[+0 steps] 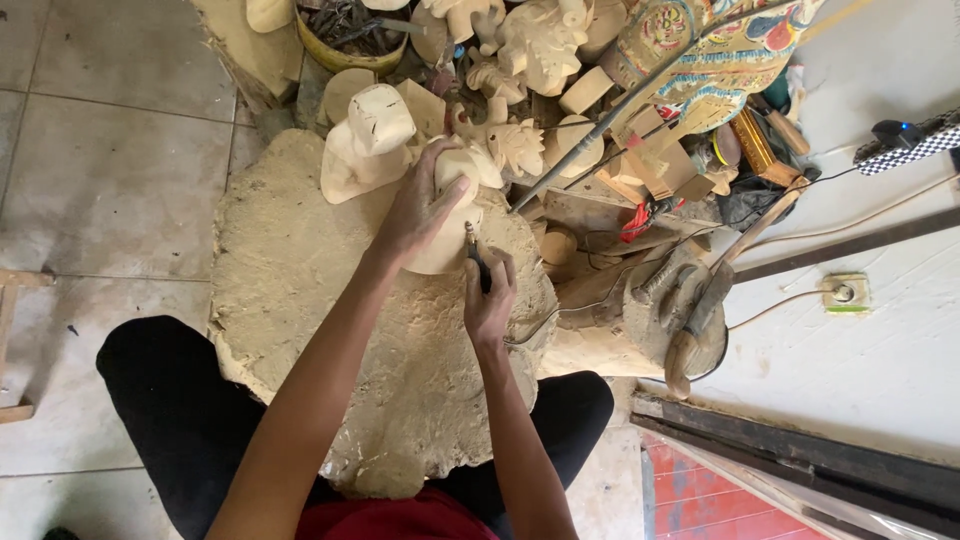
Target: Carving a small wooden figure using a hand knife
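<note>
My left hand [418, 205] grips a pale, unpainted wooden carving [452, 215] and holds it down on a dust-covered work block [330, 300] between my knees. Fingers wrap over the carving's top. My right hand [488, 300] is closed around a thin dark rotary tool [474, 255], whose tip touches the carving's right side. A cable trails from the tool toward the right.
Several unpainted carved wooden pieces [520, 45] are heaped beyond the block, with a painted ornamental carving [700, 50] at the upper right. A bowl of scraps [345, 35] stands at the top. Wooden mallets [690, 320], cords and a wall socket [845, 293] lie to the right.
</note>
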